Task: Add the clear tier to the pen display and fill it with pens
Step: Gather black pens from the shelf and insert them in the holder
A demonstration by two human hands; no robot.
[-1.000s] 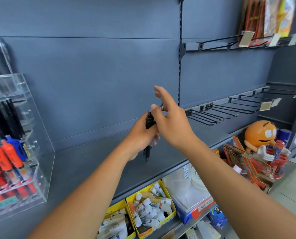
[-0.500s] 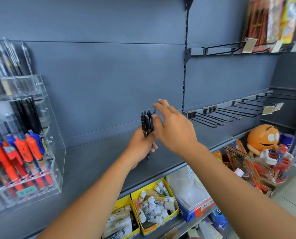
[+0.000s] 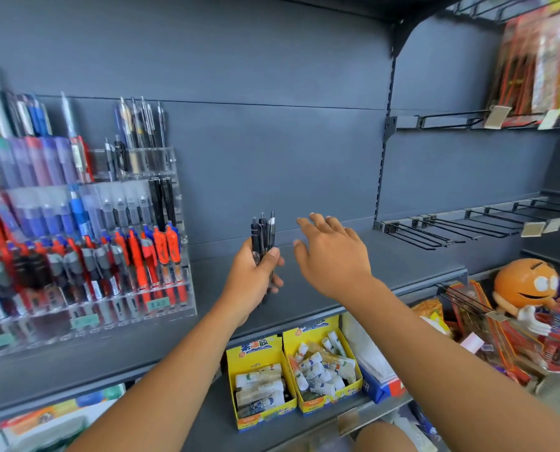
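**Black pens in the left hand, right hand loose beside them**

The left hand (image 3: 252, 272) is clenched round a bunch of slim black click pens (image 3: 263, 236). It holds them upright in front of the dark grey back panel (image 3: 272, 158) and above the dark grey metal shelf (image 3: 402, 265). 3 pen tops stand above the fist, and the lower ends poke out beneath it.

The right hand (image 3: 334, 256) hangs just beside the pens on their right. Its fingers (image 3: 317, 220) are released and spread, grasping nothing and not touching the bunch.

The clear acrylic stepped pen display (image 3: 180, 309) stands on the same shelf, well to the left of both hands. Its rows are packed with orange, red, blue, grey and black pens, though the left part is blurred. At its top right sits a small clear acrylic tier (image 3: 161, 158) that holds a few upright pens.

On the lower shelf, under the hands, are 2 open yellow cardboard boxes (image 3: 343, 340) full of small white tubes. Black wire display hooks (image 3: 451, 230) jut from the panel to the right. Below them stands a round orange cartoon figure (image 3: 526, 282) with white gloves.
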